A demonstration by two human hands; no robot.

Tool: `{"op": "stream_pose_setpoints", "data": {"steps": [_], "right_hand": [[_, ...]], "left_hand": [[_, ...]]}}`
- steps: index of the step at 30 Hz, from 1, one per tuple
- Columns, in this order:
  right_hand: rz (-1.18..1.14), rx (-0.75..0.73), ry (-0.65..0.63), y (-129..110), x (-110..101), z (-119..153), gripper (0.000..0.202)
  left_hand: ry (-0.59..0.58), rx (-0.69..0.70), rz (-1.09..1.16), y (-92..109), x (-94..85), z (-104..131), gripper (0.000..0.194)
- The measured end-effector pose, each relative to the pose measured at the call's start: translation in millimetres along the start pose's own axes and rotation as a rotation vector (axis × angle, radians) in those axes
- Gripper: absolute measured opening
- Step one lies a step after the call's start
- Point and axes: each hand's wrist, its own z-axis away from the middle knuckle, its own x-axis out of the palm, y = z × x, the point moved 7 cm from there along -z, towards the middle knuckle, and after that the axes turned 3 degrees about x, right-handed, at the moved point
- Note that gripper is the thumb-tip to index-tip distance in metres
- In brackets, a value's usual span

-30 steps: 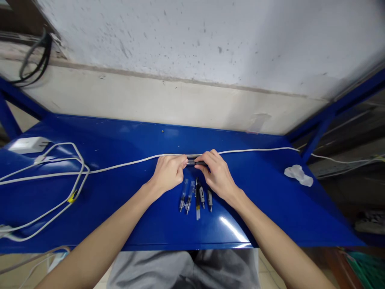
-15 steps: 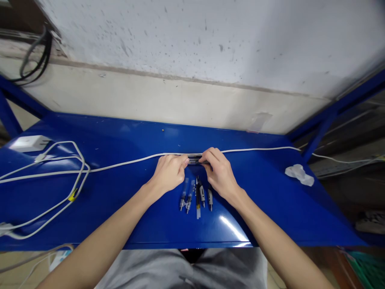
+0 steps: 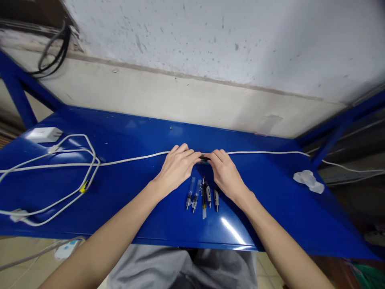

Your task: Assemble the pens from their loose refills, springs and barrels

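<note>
Both hands meet over the blue tabletop (image 3: 144,224), in front of a white cable. My left hand (image 3: 179,164) is closed, its thumb and fingertips at the left end of some dark, slim pens (image 3: 204,157). At the right end my right hand (image 3: 224,170) pinches the same pens; the fingers hide most of them and their number. Below the hands lie clear pen barrels (image 3: 196,196), thin refills (image 3: 204,200) and grey-and-black pen parts (image 3: 216,200), side by side and pointing roughly toward me.
The white cable (image 3: 129,159) runs across the table behind the hands and loops at the left near a white adapter box (image 3: 45,135). Crumpled clear plastic (image 3: 308,180) lies at the right. A wall (image 3: 192,96) and blue frame posts (image 3: 22,104) bound the table.
My left hand has turned over the pens, fingers now forward, and the hands are closer together. Less of the pens shows. The whole view has shifted slightly.
</note>
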Motion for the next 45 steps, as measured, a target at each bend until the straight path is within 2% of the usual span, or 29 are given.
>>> {"op": "stream_pose_setpoints", "data": {"steps": [6, 12, 17, 20, 24, 27, 31, 36, 40, 45], "right_hand": [[-0.026, 0.02, 0.036, 3, -3, -2, 0.024], [-0.112, 0.06, 0.13, 16, -21, -3, 0.019], [-0.271, 0.211, 0.201, 30, -32, 1, 0.017], [-0.364, 0.236, 0.109, 31, -26, 1, 0.02], [-0.506, 0.081, -0.136, 14, -8, 0, 0.021], [-0.6, 0.081, -0.275, 7, 4, 3, 0.011], [-0.673, 0.141, -0.348, 4, 10, 6, 0.006], [-0.689, -0.004, -0.411, -12, 6, 8, 0.009], [-0.686, -0.027, -0.435, -14, 3, 8, 0.012], [-0.603, -0.051, -0.519, -17, 11, 14, 0.014]], "left_hand": [[-0.028, -0.009, 0.012, -1, 1.9, 0, 0.025], [0.063, -0.122, 0.041, -20, -4.7, 2, 0.023], [0.128, -0.164, 0.052, -29, -8.5, 6, 0.023], [0.14, -0.163, 0.055, -29, -8.2, 6, 0.022], [0.153, -0.163, 0.067, -30, -8.0, 6, 0.021], [0.147, -0.183, 0.082, -31, -7.3, 6, 0.022], [0.132, -0.2, 0.115, -30, -6.1, 5, 0.022], [0.134, -0.202, 0.151, -29, -3.4, 5, 0.023], [0.14, -0.195, 0.173, -30, -1.5, 5, 0.023], [0.135, -0.201, 0.181, -31, -1.1, 4, 0.023]]}}
